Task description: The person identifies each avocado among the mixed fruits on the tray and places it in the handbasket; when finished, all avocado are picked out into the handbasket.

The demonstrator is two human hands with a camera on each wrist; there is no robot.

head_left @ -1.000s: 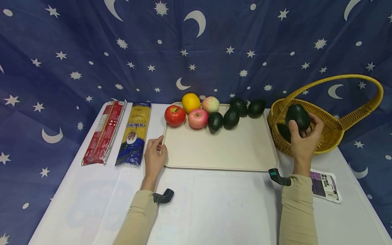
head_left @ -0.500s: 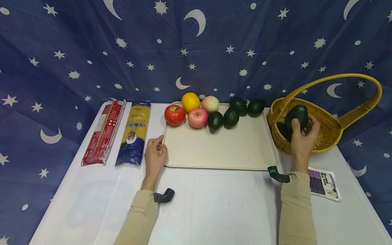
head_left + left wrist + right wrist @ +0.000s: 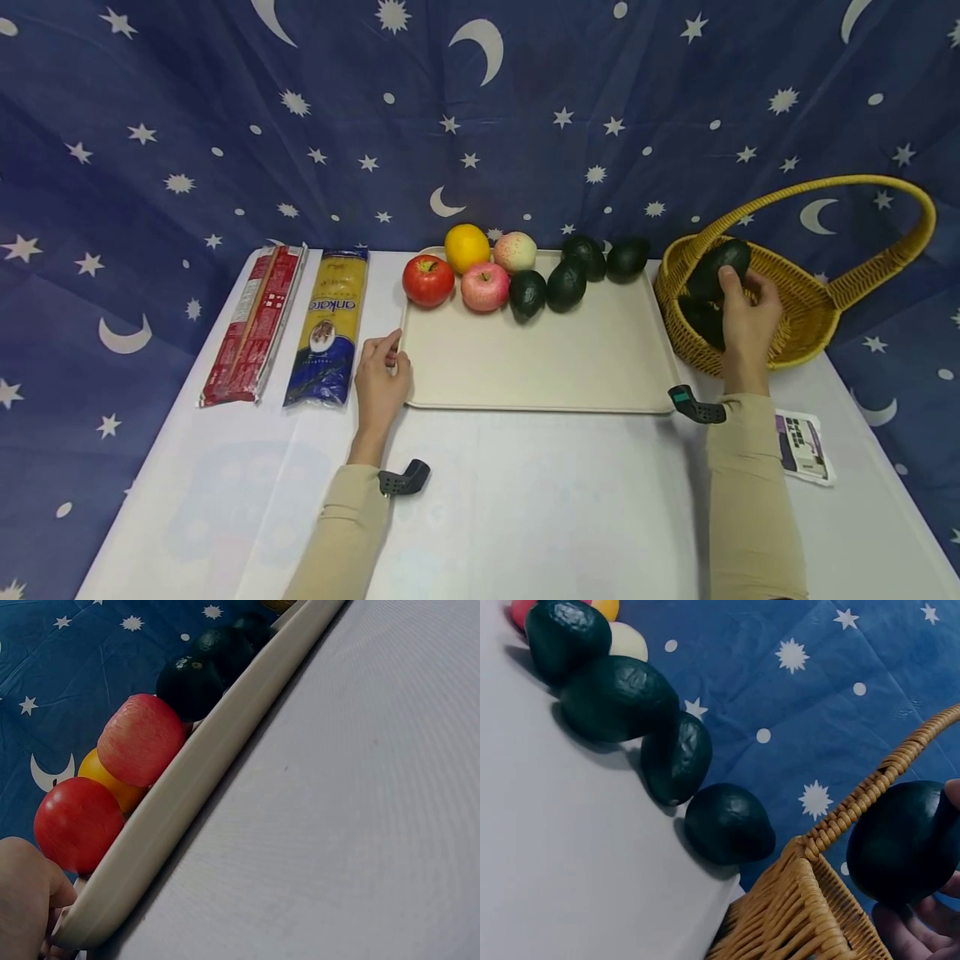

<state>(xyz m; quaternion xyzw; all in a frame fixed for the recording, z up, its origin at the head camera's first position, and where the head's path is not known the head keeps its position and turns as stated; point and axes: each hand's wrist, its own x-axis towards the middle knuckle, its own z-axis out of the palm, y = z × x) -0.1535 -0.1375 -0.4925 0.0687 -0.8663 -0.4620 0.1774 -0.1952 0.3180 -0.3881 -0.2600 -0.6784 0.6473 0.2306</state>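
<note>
My right hand (image 3: 751,323) holds a dark green avocado (image 3: 718,269) over the left part of the yellow wicker basket (image 3: 816,337). Below it, another dark avocado (image 3: 702,320) lies inside the basket, partly covered by the hand. In the right wrist view, thumb and fingers grip the held avocado (image 3: 901,844) beside the basket's handle. My left hand (image 3: 382,385) has its fingers curled at the left rim of the cream tray (image 3: 525,367); the left wrist view shows them at the tray's corner.
Along the tray's back stand a red apple or tomato (image 3: 428,281), an orange (image 3: 467,247), a pink apple (image 3: 484,287), a pale peach (image 3: 515,252) and several avocados (image 3: 566,286). Two pasta packs, red (image 3: 255,325) and blue-yellow (image 3: 327,329), lie left. A purple-white packet (image 3: 804,447) lies right.
My right hand has shifted slightly away from me with the avocado, which is now tilted and nearer the basket's back left. More of the avocado below shows. My left hand stays at the tray.
</note>
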